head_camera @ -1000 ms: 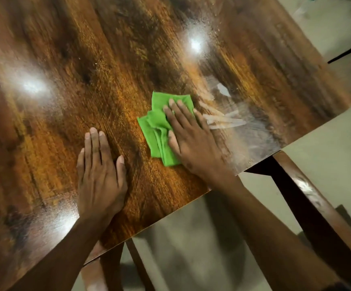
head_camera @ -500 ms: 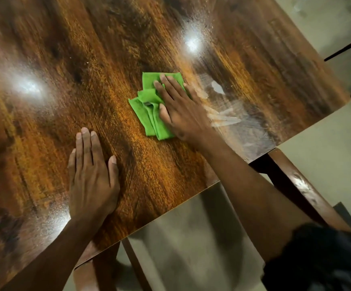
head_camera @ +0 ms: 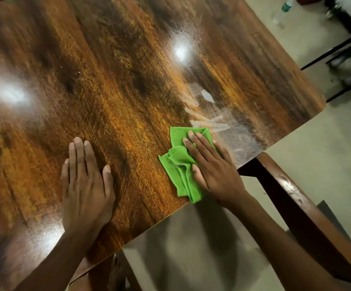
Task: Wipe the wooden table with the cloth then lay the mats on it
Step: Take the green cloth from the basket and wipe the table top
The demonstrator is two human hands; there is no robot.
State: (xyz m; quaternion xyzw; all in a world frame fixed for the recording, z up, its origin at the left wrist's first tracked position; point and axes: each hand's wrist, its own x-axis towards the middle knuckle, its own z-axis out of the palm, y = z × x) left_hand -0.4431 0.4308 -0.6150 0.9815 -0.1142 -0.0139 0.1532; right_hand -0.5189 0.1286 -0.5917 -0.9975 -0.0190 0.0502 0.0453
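The wooden table (head_camera: pixel 128 91) has a glossy, dark and orange-brown grained top that mirrors two bright lights, one toward its left side and one nearer the far middle. Pale wet streaks (head_camera: pixel 216 122) smear the surface near its right corner. A crumpled green cloth (head_camera: pixel 181 164) lies on the top close to the near edge, just below those streaks, pressed flat under the right hand (head_camera: pixel 214 171). The left hand (head_camera: pixel 86 185) rests palm-down on bare wood, apart from the cloth, fingers together.

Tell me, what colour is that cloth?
Bright green; the cloth shows clearly in the head view, under the right hand.
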